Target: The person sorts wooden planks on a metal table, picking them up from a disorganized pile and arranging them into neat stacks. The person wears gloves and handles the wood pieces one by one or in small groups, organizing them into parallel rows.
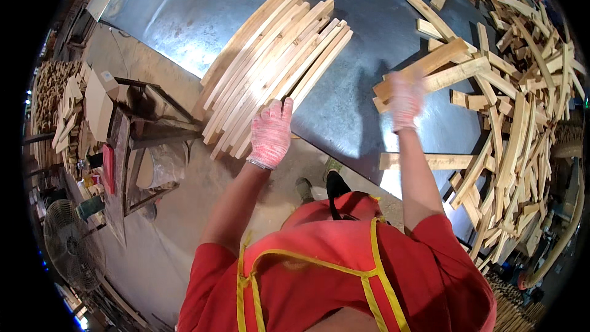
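Observation:
A row of pale wooden strips (270, 64) lies side by side on the metal tabletop, their near ends jutting past its edge. My left hand (271, 134), in a pink-and-white knit glove, rests against the near ends toward the right side of that row. Its fingers are spread and grip no strip that I can see. Further right, my right hand (407, 103), gloved alike, is smeared by motion. It is over the near ends of a brownish wooden board (430, 64) and a paler board (458, 75) lying across other pieces; whether it grips either is unclear.
A big jumbled heap of wooden pieces (516, 129) covers the table's right side. One strip (430, 161) points left from it near my right forearm. To the left stand a wooden stand (132, 117) and a caged fan (70, 243). The metal tabletop (344, 107) shows between the strips and heap.

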{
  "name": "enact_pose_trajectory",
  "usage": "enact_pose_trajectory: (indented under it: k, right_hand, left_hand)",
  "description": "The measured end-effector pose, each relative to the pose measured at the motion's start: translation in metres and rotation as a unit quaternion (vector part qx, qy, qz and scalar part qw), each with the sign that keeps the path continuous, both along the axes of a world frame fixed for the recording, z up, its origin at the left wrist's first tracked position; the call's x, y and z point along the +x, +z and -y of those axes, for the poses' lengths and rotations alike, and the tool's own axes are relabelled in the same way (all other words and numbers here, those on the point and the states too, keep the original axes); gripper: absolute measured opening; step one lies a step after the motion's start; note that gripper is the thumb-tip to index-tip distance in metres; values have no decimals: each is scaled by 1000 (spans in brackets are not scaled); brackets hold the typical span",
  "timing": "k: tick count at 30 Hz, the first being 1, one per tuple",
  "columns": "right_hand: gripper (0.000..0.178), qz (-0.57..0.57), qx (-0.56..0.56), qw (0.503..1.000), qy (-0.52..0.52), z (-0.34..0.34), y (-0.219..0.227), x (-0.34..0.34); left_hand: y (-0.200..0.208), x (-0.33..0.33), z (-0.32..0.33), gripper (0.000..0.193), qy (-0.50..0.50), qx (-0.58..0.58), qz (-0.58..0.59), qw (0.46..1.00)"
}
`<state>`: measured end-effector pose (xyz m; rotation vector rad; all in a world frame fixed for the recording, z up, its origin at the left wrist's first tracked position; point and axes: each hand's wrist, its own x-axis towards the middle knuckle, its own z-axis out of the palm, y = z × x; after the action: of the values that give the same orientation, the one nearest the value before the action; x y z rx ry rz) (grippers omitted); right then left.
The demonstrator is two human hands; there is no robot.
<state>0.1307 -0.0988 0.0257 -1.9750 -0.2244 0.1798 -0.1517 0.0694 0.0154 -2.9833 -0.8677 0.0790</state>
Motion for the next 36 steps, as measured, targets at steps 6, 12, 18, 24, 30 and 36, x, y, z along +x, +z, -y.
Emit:
enact_pose_trajectory:
  k: [6,12,18,24,30,36]
  right_hand:
    - [102,-225,126,919,-300,38,-22,93]
    - [72,-202,329,896,-218,16,-48,103]
    - [89,-141,62,987,-44,57,-46,-20]
    - [96,-151,-128,972,126,-8,-64,-135]
    - [80,-252,-62,954,147,-105,11,-191]
    - [63,-329,86,925,168,-69,-38,-181]
  left_hand:
    - [1,26,5,46,34,10,-51,998]
    - [9,27,-1,57,6,-6,-85,996]
    - [14,30,-2,61,2,-92,-103,990]
    - [42,7,-39,71,32,-277,90,956]
    - [76,-49,-74,70,29,-232,237,943]
    - [68,-50,-78,72,56,-344,363,864]
